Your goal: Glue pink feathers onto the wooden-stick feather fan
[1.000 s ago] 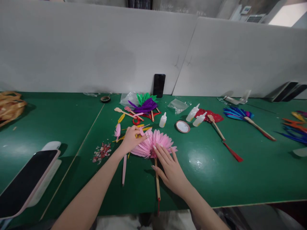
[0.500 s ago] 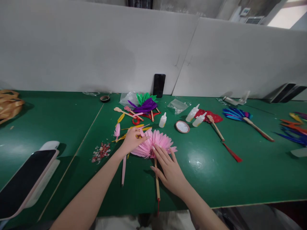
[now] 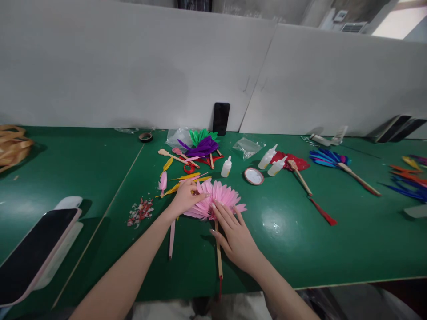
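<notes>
I have the pink feather fan (image 3: 225, 191) lying on the green tabletop (image 3: 300, 249), its long axis running twelve to six, the feathers spread at the top and the wooden handle (image 3: 219, 258) pointing to six, with a red cord (image 3: 220, 286) at its end. From my left hand (image 3: 187, 194) the fan lies at three o'clock; from my right hand (image 3: 235, 235) it lies at eleven. Both touch it, so neither is plainly nearer, though the right sits closer to the handle. The left is drawn in narrow, thumb and fingers at the nine o'clock feathers; whether they pinch one I cannot tell. The right is flat and long-fingered, fingertips resting where feathers meet handle, gripping nothing I can see. Outward from the fan, I find yellow feathers (image 3: 193, 176) at ten, a loose pink feather (image 3: 163, 182) farther that way, red and white scraps (image 3: 142, 212) at nine, a white squeeze bottle (image 3: 226, 168) just past twelve, and a round dish (image 3: 254, 176) of white stuff near two.
</notes>
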`<state>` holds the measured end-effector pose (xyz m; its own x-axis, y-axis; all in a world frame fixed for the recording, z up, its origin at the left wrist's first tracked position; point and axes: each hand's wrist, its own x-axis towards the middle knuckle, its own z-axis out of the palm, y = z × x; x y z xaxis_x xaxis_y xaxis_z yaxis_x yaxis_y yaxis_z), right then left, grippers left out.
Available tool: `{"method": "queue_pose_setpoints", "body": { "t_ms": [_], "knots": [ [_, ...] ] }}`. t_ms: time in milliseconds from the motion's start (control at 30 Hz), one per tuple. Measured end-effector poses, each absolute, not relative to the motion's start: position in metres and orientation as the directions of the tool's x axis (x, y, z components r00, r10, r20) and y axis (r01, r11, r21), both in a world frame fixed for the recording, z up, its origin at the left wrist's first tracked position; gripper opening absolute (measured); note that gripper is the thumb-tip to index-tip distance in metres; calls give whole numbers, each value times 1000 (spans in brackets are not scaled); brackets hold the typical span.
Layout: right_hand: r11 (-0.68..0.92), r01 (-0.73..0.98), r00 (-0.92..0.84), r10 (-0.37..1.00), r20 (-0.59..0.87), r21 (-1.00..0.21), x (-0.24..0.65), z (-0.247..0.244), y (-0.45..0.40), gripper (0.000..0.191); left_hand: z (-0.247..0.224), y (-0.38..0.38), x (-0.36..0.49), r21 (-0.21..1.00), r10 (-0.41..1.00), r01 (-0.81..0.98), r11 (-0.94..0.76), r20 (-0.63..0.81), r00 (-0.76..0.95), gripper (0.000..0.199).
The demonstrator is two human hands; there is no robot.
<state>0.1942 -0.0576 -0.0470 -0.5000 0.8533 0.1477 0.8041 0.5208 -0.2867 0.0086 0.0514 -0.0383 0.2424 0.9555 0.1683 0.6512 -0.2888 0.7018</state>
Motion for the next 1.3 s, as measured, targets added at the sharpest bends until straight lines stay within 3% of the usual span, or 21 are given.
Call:
{"method": "queue_pose_setpoints", "body": {
  "t_ms": [533,700,833,1133,1300],
  "knots": [
    [523,805,-503,852,145,-280,194,-47,-57,56,-39,48,12,702,949,643,-307,172,266,33],
    [516,809,-501,856,129,-283,194,-46,-59,56,-29,56,-10,726,985,667,-168,148,87,14],
    [519,806,-499,855,145,-285,194,-48,-58,57,-26,64,-25,737,987,666,-119,159,1,17],
    [525,800,-499,851,165,-289,194,-49,-58,58,-34,54,-10,700,982,691,-178,174,76,11],
    [524,801,-498,852,162,-290,194,-47,-58,58,-34,58,-10,647,957,710,-278,251,146,8]
  ]
}}
